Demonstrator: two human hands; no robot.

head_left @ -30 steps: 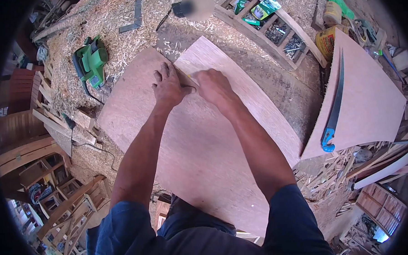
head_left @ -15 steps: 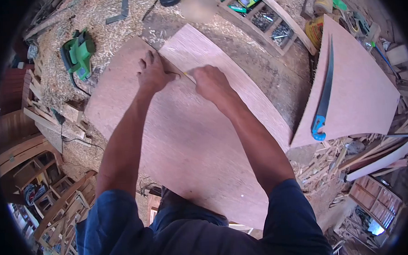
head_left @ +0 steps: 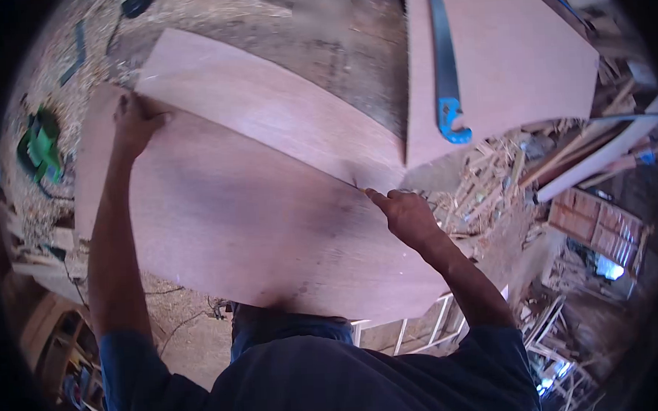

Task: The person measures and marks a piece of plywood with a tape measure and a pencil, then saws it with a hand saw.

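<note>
A broad plywood sheet (head_left: 219,210) lies in front of my body. Along its far side is a lighter, narrower plywood panel (head_left: 266,109); a long seam runs between the two. My left hand (head_left: 136,127) presses on the sheet near the seam's left end, thumb stretched out to the right. Toward the other end, my right hand (head_left: 409,218) pinches a thin, pencil-like stick (head_left: 362,190) with its dark tip at the seam. Most of the stick is hidden by the fingers.
At the upper right, a handsaw (head_left: 446,68) with a blue handle lies on another plywood piece (head_left: 517,58). A green power tool (head_left: 41,144) rests among shavings at the left. Wood scraps (head_left: 482,180) litter the floor at the right.
My right hand has travelled along the seam toward the lower right, far from the left hand. The view has shifted, with the sheet and the saw now further left and the saw higher.
</note>
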